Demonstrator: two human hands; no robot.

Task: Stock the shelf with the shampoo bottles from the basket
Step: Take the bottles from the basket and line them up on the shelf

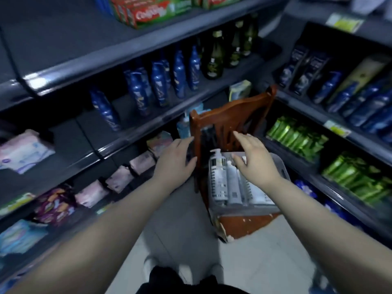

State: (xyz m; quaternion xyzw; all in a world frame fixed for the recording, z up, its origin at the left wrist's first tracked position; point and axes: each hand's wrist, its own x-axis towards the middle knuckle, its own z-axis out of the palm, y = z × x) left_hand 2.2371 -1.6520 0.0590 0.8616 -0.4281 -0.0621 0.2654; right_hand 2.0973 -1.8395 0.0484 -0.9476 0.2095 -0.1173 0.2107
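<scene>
A grey plastic basket point(283, 169) rests on the seat of a brown wooden chair point(231, 117) in the aisle. Several white shampoo bottles point(218, 177) lie side by side in it; the leftmost has a pump top. My right hand point(253, 158) hovers over the basket's far end, fingers spread, holding nothing. My left hand point(175, 161) is open just left of the chair's back, beside the basket. On the left stands the dark shelf point(135, 132), with blue bottles point(159, 88) in a row and bare space at its left part.
Dark green glass bottles point(213, 58) stand at the shelf's far end. Toothpaste boxes point(146, 11) sit on the shelf above, pink packets point(118, 179) on the lower shelves. Green packs point(297, 139) and blue bottles fill the right-hand shelving. The tiled floor point(244, 262) lies below me.
</scene>
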